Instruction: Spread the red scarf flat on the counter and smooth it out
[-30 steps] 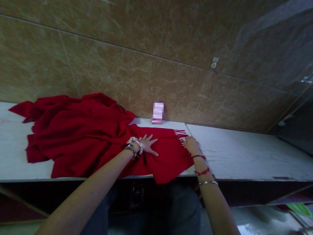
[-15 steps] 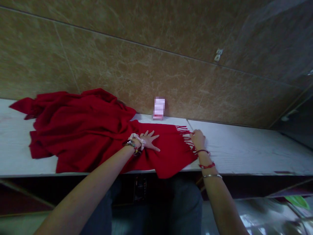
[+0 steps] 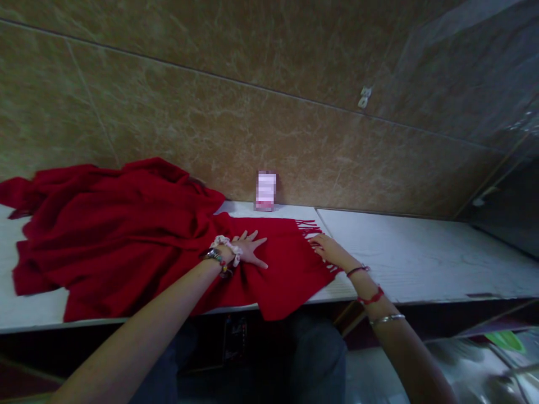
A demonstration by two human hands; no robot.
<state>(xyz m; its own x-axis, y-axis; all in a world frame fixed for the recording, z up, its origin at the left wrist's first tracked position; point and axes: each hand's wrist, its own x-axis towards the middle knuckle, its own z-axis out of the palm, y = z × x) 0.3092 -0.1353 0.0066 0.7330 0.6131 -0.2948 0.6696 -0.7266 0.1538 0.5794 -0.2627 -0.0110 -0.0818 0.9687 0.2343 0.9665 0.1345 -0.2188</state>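
A red fringed scarf (image 3: 282,252) lies over the white counter, flat at its right end and bunched into a heap of folds on the left. My left hand (image 3: 251,249) presses on the flat part, palm down with its fingers spread. Over the fringe at the scarf's right end is my right hand (image 3: 328,249), its fingers stretched out to the left and touching the edge by the tassels. Some of the tassels are hidden under that hand.
A pixelated phone-shaped object (image 3: 265,191) leans against the brown tiled wall (image 3: 189,123) behind the scarf. The white counter (image 3: 404,252) runs on to the right. Below its front edge are dark shelves and, at lower right, a green item (image 3: 507,340).
My right hand has let go of the pinched fringe and moved left, its fingers now stretched over the scarf's edge. My left hand stays on the cloth. The view has shifted slightly.
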